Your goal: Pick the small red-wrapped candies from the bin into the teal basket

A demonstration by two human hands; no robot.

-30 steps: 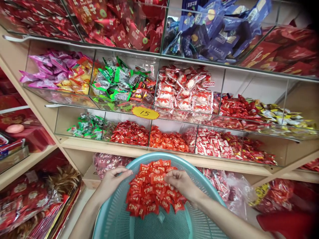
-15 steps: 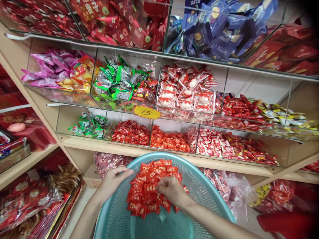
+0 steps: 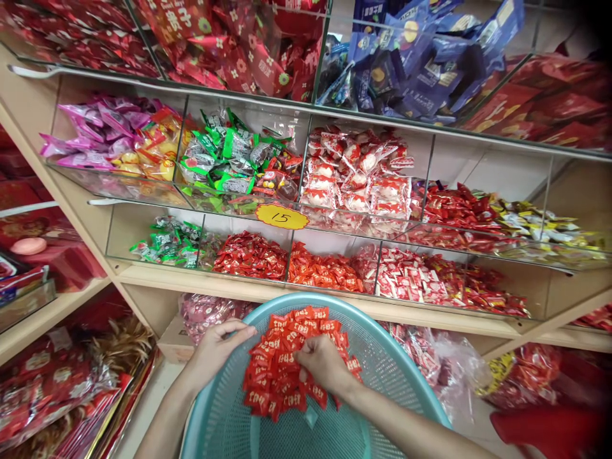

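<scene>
Small red candy packets (image 3: 275, 376) with pale lettering lie heaped in a teal plastic basket (image 3: 406, 363). My left hand (image 3: 224, 344) rests at the basket's left rim, its thumb and fingers closed over the edge. Over the heap, my right hand (image 3: 320, 363) is closed with the fingertips pinched down at the packets; what is between them, if anything, is hidden by the fingers.
Beyond the basket stands a wooden shelf (image 3: 191, 280) with clear bins of wrapped candies and a yellow tag (image 3: 282, 217). Plastic bags (image 3: 449, 363) of candy lie below it. Red packages (image 3: 48, 389) fill the lower left.
My right hand has shifted very slightly to the left over the packets. My left hand stays at the rim.
</scene>
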